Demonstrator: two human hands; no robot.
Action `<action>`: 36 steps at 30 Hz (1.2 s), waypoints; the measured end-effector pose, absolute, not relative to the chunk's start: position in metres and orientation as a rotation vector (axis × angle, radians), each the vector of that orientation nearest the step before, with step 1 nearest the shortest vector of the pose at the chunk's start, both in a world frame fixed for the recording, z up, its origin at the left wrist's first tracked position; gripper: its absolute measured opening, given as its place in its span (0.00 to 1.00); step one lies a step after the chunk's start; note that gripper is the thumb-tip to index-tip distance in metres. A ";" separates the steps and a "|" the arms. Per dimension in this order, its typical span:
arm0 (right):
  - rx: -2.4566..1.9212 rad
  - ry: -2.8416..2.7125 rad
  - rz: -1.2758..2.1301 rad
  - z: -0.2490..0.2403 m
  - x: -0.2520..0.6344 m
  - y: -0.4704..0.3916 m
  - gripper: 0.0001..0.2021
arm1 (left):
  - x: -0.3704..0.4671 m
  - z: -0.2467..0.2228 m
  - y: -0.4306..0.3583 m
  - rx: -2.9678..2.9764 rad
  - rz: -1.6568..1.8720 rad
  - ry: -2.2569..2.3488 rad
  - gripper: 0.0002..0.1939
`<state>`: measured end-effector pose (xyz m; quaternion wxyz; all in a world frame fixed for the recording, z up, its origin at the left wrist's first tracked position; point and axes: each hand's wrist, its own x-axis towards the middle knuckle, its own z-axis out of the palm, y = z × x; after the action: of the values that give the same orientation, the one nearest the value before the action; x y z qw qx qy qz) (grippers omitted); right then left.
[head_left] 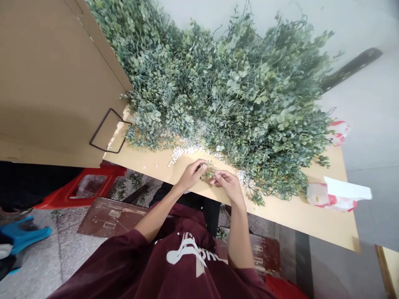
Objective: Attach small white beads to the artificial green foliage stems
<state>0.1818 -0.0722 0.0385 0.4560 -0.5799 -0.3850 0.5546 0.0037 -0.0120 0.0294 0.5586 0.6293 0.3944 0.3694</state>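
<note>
Over the near edge of the wooden table (330,226), my left hand (192,175) is closed, its thumb and fingers pinched on a small green sprig (207,175). Just to the right, my right hand (227,182) has its fingertips pressed together at the sprig's other side; what they hold is too small to make out. Small white pieces (182,151) lie scattered beyond my hands. Behind them a large heap of green artificial foliage (230,95) spreads across the table.
A large cardboard box (56,79) stands at the left, by a black wire frame (107,129). Red-and-white plastic packaging (330,201) lies at the right. Below are a red stool (71,199), a blue stool (28,234) and a brown bench (109,218).
</note>
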 end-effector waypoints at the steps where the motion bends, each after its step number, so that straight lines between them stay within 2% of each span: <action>1: -1.403 -0.917 1.355 0.039 0.183 -0.071 0.14 | 0.004 0.030 -0.012 1.500 0.857 0.909 0.17; 7: -1.226 -0.773 1.413 0.041 0.176 -0.060 0.13 | 0.004 0.033 -0.012 1.541 0.811 0.796 0.17; 12: -1.224 -0.770 1.443 0.034 0.171 -0.062 0.14 | 0.001 0.031 -0.012 1.541 0.783 0.758 0.17; 19: -1.167 -0.723 1.470 0.024 0.161 -0.064 0.11 | 0.001 0.035 -0.013 1.500 0.753 0.691 0.18; 26: -1.220 -0.669 1.459 0.024 0.155 -0.060 0.13 | 0.000 0.035 -0.013 1.507 0.737 0.719 0.20; 36: -1.197 -0.657 1.507 0.026 0.155 -0.058 0.13 | 0.000 0.033 -0.012 1.491 0.752 0.690 0.18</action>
<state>0.1548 -0.0581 0.0259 0.5263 -0.5006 -0.2746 0.6301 0.0004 -0.0122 0.0333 0.6189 0.6480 0.3000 0.3271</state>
